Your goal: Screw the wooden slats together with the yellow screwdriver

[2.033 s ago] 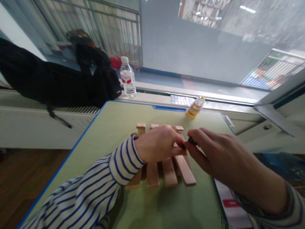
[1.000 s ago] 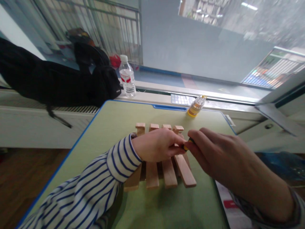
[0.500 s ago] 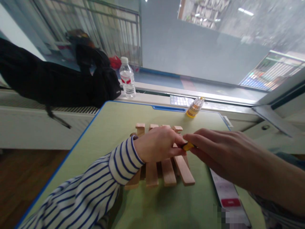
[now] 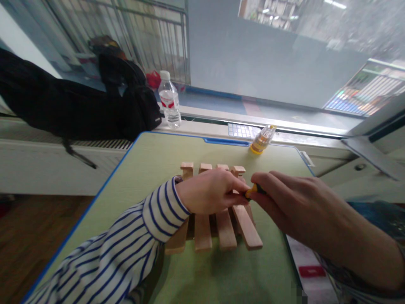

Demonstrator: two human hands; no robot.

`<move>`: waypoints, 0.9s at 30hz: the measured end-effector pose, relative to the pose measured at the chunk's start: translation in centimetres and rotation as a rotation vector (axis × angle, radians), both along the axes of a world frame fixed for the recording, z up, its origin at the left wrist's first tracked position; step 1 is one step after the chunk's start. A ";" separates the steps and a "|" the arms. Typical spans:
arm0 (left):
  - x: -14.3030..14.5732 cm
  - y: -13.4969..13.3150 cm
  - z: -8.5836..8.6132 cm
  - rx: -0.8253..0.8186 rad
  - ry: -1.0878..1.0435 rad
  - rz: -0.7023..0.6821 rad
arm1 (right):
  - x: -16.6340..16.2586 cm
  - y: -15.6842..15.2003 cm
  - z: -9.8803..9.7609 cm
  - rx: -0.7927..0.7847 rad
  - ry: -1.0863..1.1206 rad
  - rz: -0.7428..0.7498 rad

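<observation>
A small yellow-and-black tool handle [image 4: 252, 192] lies between my two hands, above the right side of a wooden slatted piece. My right hand [image 4: 284, 198] is closed on the handle, fingers and thumb pinching it. At the handle's left end, my left hand [image 4: 215, 192], in a striped sleeve, is also closed, its fingertips pinched there. The rest of the tool is hidden by the fingers. Under my left hand, the slatted piece [image 4: 226, 230] sits on the table, with several pale slats pointing toward me and block-like ends on the far side. My left hand covers its middle.
The pale green table [image 4: 152, 156] has a blue edge. A tilted bottle of yellow liquid [image 4: 262, 140] stands at its far side. Behind are a clear water bottle [image 4: 170, 101] and a black bag [image 4: 136, 99] by the window. A phone [image 4: 311, 266] lies at right.
My right hand has shifted slightly right and changed its grip, so more of the yellow-and-black handle shows. My left hand stays nearly in place. The view has shifted slightly.
</observation>
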State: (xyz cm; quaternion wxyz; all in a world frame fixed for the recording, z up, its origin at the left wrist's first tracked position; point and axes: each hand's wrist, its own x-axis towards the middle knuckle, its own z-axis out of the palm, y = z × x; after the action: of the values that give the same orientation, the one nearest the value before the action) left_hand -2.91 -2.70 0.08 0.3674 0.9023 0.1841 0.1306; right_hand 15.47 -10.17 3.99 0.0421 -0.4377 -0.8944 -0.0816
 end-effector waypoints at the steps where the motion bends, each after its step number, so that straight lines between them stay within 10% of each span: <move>1: 0.0 0.0 -0.1 -0.010 -0.005 0.000 | -0.2 -0.1 -0.1 0.017 0.005 -0.015; 11: 0.0 -0.5 0.0 0.029 0.036 0.110 | -1.2 -0.4 -0.1 0.058 -0.047 -0.141; 27: 0.1 -0.3 0.2 0.051 0.021 0.098 | 0.8 0.3 0.5 -0.058 -0.161 0.047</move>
State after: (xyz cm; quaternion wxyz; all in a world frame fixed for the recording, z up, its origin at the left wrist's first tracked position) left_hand -2.85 -3.03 0.25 0.3354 0.9026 0.2285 0.1436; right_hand 16.28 -9.91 4.48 -0.0408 -0.4095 -0.9070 -0.0896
